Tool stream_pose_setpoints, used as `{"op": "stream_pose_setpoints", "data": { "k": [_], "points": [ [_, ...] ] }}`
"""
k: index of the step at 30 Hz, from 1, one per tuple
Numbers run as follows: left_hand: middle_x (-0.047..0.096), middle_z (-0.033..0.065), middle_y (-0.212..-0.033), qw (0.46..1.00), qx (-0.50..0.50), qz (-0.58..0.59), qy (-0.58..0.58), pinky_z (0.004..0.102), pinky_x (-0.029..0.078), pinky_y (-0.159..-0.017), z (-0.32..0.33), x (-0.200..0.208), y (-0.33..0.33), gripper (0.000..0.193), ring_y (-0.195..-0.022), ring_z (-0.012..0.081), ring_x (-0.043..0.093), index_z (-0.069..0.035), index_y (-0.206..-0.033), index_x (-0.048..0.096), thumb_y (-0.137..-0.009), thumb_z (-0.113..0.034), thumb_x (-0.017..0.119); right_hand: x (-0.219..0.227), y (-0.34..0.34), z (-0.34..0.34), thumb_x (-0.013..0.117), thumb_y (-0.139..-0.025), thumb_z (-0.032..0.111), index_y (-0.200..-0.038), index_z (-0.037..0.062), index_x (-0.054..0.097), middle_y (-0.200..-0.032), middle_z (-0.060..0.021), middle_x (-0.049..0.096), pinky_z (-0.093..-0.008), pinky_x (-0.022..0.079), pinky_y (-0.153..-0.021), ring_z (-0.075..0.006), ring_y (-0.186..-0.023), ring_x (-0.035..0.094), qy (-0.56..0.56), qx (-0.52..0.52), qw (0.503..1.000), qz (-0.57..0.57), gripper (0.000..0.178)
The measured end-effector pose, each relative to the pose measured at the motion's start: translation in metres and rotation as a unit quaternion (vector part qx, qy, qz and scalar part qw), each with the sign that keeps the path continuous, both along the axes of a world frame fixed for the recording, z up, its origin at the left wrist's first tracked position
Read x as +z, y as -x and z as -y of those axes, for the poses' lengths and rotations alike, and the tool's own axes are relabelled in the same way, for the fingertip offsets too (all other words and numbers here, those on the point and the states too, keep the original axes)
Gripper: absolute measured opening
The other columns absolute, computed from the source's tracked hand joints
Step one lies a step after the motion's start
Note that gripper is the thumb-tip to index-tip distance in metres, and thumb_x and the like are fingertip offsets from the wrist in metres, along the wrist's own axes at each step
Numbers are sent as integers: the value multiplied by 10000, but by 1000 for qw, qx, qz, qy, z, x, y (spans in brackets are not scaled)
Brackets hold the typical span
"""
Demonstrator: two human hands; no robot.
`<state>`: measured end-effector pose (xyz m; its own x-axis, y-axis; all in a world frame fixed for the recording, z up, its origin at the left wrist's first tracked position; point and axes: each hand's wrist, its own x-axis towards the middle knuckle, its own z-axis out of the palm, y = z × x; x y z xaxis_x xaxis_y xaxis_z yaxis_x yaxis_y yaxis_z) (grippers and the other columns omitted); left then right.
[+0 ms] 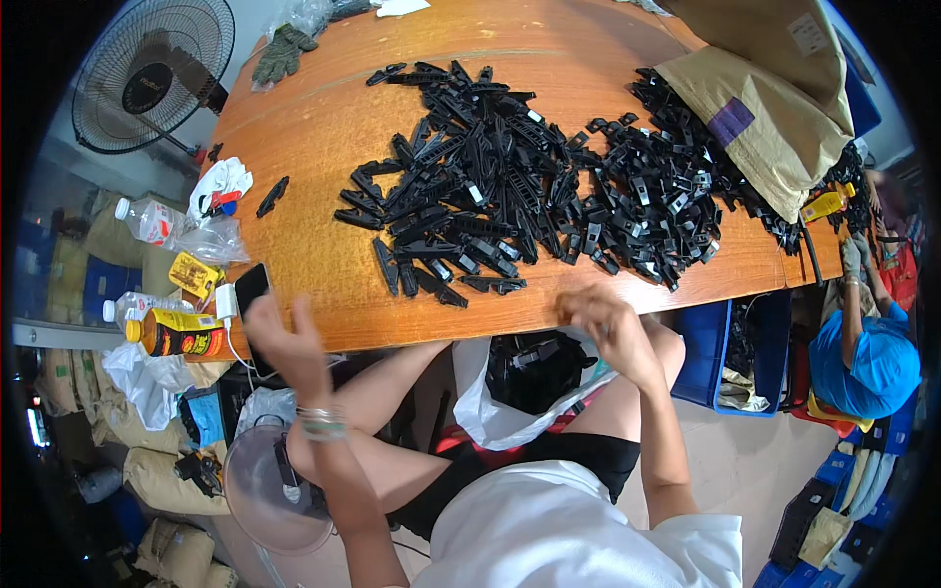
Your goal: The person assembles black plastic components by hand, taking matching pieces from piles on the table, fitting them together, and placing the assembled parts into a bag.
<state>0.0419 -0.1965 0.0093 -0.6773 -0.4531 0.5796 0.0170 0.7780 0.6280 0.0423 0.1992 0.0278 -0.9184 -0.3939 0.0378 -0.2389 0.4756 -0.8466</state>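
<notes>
My left hand [286,351] is over the table's left front edge, beside a dark phone [252,286] with a white charger [226,301]. Its fingers are apart, slightly blurred, and nothing shows in them. At the front edge of the table, my right hand [613,331] has its fingers curled together; whatever they may hold is too small to make out. Beyond it spreads a heap of long black plastic parts [470,167], with a heap of shorter black clips [652,201] to its right. Between my knees hangs a white plastic bag [477,397] with black parts inside.
A large paper sack [774,118] leans over the clips at right. Bottles [176,333] and plastic bags stand along the left edge, below a fan [152,83]. Blue bins [711,343] sit right of my knee. A person in blue [867,363] works at far right.
</notes>
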Motion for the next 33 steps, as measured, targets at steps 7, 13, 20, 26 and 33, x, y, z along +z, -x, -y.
{"op": "stream_pose_setpoints", "data": {
  "k": [7,13,20,26,33],
  "points": [
    [543,210,-1271,927,210,272,154,489,391,-996,96,-28,26,668,-1201,387,487,-25,-1286,490,-765,-376,720,-19,52,32,713,-782,125,-1150,47,636,-1055,-128,577,-390,445,-814,-304,-966,557,-209,-178,923,-269,384],
    [462,260,-1355,934,164,305,87,436,337,-1079,81,-20,34,774,-1268,410,428,56,-1373,368,-752,-247,717,-30,51,28,705,-788,83,-1110,7,639,-1038,-132,584,-389,450,-825,-308,-940,559,-215,-195,918,-270,337],
    [381,290,-1418,950,103,289,48,408,292,-1118,85,-17,25,837,-1331,394,369,72,-1416,280,-754,-183,724,-42,47,25,680,-785,13,-1039,-25,643,-1034,-147,597,-395,462,-848,-332,-953,562,-165,-217,913,-304,259],
    [384,242,-1422,920,130,241,281,514,276,-1093,30,-5,23,648,-1326,402,348,-38,-1382,394,-818,-184,679,-41,34,20,669,-778,-16,-1016,-8,630,-1003,-146,585,-396,455,-802,-316,-880,553,-153,-246,916,-277,241],
    [581,175,-1055,964,-221,87,124,391,456,-857,-73,-13,27,225,-1008,323,558,-33,-1084,636,-862,-75,622,-34,17,39,627,-818,-31,-1115,-13,573,-933,-115,525,-316,454,-747,-219,-787,540,16,-260,948,-183,302]
  ]
}}
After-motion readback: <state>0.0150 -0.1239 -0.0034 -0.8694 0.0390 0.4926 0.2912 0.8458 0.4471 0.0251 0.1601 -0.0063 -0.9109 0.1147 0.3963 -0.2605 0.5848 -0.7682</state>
